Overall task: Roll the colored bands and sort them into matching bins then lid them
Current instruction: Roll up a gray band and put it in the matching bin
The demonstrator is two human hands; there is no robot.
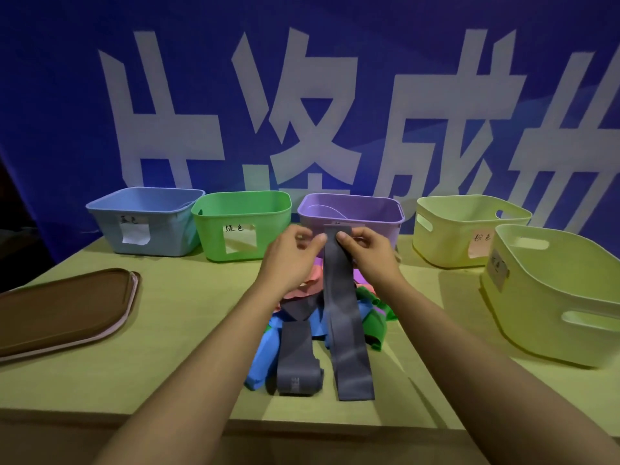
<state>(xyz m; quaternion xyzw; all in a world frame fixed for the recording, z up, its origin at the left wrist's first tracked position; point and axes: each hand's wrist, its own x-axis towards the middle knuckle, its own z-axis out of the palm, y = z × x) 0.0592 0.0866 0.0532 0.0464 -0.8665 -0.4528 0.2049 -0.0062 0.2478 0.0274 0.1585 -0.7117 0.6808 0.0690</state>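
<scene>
A grey band (342,297) was held up by its top end above the middle of the table (188,313), and its lower end rested on the table near the front edge. The left hand (290,255) pinched the top left corner of this band, and the right hand (367,251) pinched the top right corner. Under the band lay a heap of other bands (302,323) in blue, green, pink and purple, with a second grey band (297,357) partly curled at its near end.

Behind the heap stood a row of bins: a blue bin (147,223), a green bin (241,226), a purple bin (352,213) and a yellow bin (466,229). Another yellow bin (557,297) stood tilted at the right. A brown lid (63,310) lay flat at the left of the table.
</scene>
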